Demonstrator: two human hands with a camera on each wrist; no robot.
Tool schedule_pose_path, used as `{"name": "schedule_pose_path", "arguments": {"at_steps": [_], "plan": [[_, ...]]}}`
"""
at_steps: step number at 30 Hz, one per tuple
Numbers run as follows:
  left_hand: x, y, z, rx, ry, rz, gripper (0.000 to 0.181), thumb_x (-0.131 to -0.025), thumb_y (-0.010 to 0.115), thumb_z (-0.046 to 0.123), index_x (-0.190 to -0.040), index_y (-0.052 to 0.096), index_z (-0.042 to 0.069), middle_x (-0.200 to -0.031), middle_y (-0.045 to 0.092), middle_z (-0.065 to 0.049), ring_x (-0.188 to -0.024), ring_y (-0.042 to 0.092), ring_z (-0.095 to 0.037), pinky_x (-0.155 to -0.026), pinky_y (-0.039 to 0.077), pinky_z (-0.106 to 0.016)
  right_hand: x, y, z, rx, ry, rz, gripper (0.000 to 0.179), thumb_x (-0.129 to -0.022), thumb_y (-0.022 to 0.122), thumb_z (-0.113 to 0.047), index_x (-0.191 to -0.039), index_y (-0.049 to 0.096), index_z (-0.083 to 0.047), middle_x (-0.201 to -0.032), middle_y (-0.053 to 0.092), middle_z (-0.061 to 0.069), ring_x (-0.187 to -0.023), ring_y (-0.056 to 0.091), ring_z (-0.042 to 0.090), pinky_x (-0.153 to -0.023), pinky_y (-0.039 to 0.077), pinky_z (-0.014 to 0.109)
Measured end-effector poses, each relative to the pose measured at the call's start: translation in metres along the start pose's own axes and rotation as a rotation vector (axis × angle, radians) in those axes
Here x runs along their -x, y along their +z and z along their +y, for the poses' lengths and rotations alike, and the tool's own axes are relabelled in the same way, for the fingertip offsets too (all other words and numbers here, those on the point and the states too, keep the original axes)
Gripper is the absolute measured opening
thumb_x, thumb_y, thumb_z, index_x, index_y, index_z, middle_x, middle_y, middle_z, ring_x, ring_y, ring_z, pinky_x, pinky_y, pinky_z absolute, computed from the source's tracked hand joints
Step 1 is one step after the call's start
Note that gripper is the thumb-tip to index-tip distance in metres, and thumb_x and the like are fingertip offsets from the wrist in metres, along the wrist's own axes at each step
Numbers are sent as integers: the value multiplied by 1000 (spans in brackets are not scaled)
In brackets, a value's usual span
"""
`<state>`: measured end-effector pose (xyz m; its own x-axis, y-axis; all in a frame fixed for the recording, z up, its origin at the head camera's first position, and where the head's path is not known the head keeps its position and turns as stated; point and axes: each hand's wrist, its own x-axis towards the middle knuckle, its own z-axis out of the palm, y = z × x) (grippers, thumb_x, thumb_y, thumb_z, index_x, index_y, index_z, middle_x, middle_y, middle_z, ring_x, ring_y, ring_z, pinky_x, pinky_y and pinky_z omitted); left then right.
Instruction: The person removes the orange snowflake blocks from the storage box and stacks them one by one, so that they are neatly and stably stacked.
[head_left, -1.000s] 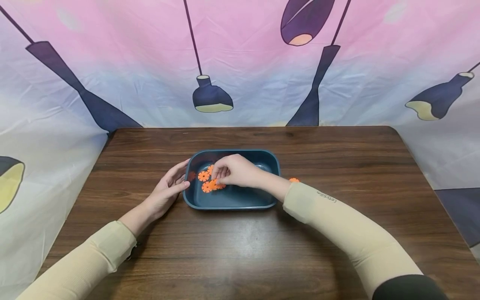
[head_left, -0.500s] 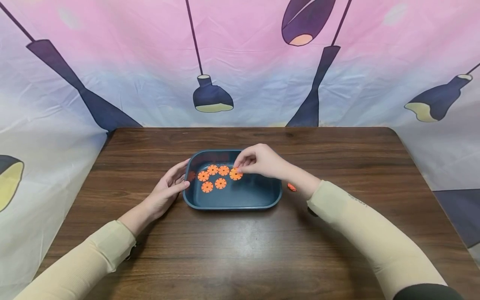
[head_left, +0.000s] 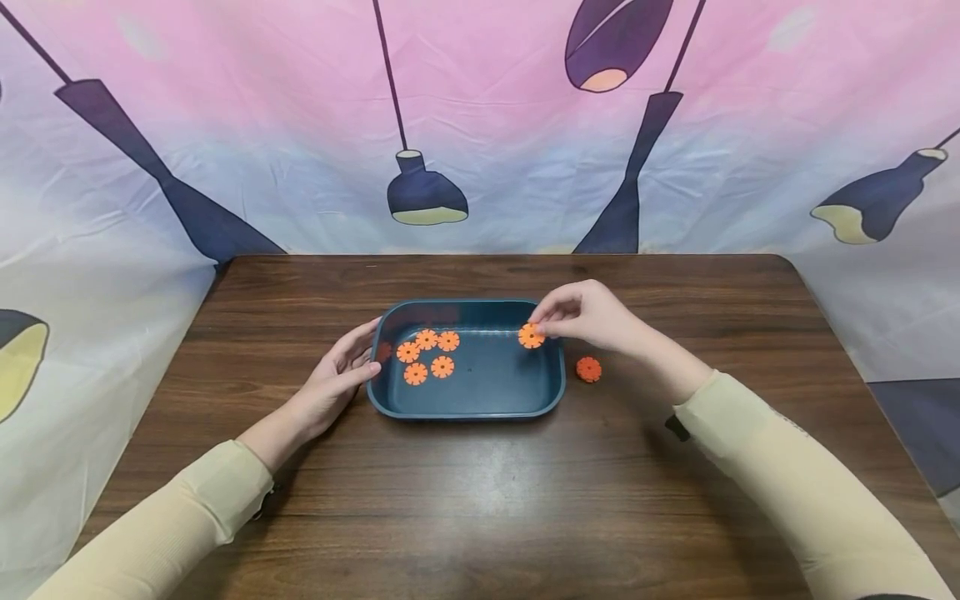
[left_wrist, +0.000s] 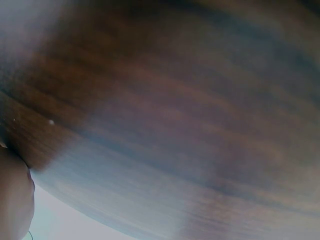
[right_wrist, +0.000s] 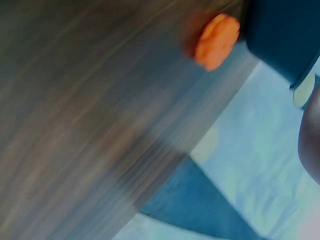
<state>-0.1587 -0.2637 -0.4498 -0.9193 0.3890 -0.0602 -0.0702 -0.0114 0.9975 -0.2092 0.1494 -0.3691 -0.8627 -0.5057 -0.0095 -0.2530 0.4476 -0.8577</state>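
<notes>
My left hand [head_left: 337, 379] holds the left end of a dark blue plastic storage bin [head_left: 480, 415], thumb at the rim and fingers along the outer wall. My right hand [head_left: 592, 315] pinches an orange notched interlocking disc [head_left: 531, 336] between thumb and fingertips, over the bin's right end. Inside the bin, toward its left, lie several more orange discs [head_left: 442, 367]. Just outside the right wall, a small stack of orange discs [head_left: 588, 369] rests on the table; the right wrist view shows the stack [right_wrist: 217, 42] from the side, beside the bin's wall [right_wrist: 282, 35].
The bin stands on a dark wood-grain table [head_left: 480, 517]. Behind the table hangs a pink and blue cloth [head_left: 510, 167] printed with lamps. The left wrist view shows mostly blurred tabletop [left_wrist: 165, 115].
My right hand lifts one disc away from the group at the bin's left and carries it right, to the right end. The stack outside comes into fuller view. My left hand stays put.
</notes>
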Motion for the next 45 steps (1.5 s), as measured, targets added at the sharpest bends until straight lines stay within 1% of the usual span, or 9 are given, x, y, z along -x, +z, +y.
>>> {"name": "schedule_pose_path", "arguments": {"at_steps": [5, 7, 13, 19, 24, 29, 36, 40, 45], "plan": [[0, 0, 1, 3, 6, -5, 64, -109, 52, 3, -168, 31, 16, -166, 38, -4, -142, 49, -3, -109, 47, -14, 14, -19, 17, -5, 46, 46, 12, -93, 81, -5, -105, 81, -2, -90, 80, 3, -80, 76, 27, -73, 64, 34], [0, 1, 1, 4, 2, -3, 64, -109, 52, 4, -168, 31, 16, -167, 38, -5, -142, 49, -3, -109, 47, -14, 19, -26, 23, -16, 60, 60, 13, -93, 81, -5, -105, 80, 0, -89, 80, 2, -78, 77, 24, -74, 65, 36], [0, 1, 3, 3, -11, 4, 64, -109, 53, 4, -168, 31, 16, -167, 37, -7, -142, 48, -3, -109, 46, -13, 34, -39, 38, -16, 125, 74, 15, -94, 79, -3, -107, 79, 5, -90, 80, 4, -79, 76, 19, -76, 64, 32], [0, 3, 5, 19, -40, 10, 64, -110, 51, 3, -169, 29, 17, -170, 32, -8, -144, 45, -3, -110, 45, -13, 44, -40, 55, -66, 182, 45, 19, -95, 77, -1, -110, 77, 10, -89, 80, -2, -78, 75, 8, -77, 64, 26], [0, 3, 6, 16, -47, 13, 65, -110, 50, 3, -169, 29, 18, -170, 32, -8, -144, 45, -3, -110, 45, -13, 47, -39, 66, -81, 185, 22, 18, -96, 75, 1, -110, 76, 12, -88, 80, 1, -76, 73, 6, -75, 64, 27], [0, 2, 5, 15, -41, 11, 65, -109, 51, 3, -169, 29, 18, -167, 36, -5, -143, 47, -3, -110, 46, -13, 47, -36, 71, -94, 204, -18, 18, -96, 75, 1, -109, 77, 12, -90, 81, 5, -75, 73, 6, -74, 64, 26], [0, 3, 4, 28, -27, 9, 64, -109, 52, 3, -168, 30, 17, -164, 41, 0, -142, 49, -4, -110, 46, -14, 47, -33, 73, -114, 216, -71, 18, -96, 74, 3, -109, 76, 14, -96, 80, 18, -75, 73, 5, -74, 64, 26], [0, 3, 5, 26, -32, 8, 65, -109, 53, 4, -168, 30, 16, -165, 39, -1, -143, 48, -4, -110, 45, -14, 47, -33, 74, -121, 225, -84, 18, -96, 73, 3, -110, 75, 15, -97, 80, 17, -75, 72, 4, -73, 64, 26], [0, 3, 5, 20, -34, 7, 65, -109, 52, 4, -169, 29, 17, -166, 37, -3, -143, 48, -4, -110, 46, -13, 46, -33, 75, -125, 228, -94, 19, -97, 72, 4, -110, 74, 17, -97, 80, 16, -75, 73, 4, -73, 64, 26]]}}
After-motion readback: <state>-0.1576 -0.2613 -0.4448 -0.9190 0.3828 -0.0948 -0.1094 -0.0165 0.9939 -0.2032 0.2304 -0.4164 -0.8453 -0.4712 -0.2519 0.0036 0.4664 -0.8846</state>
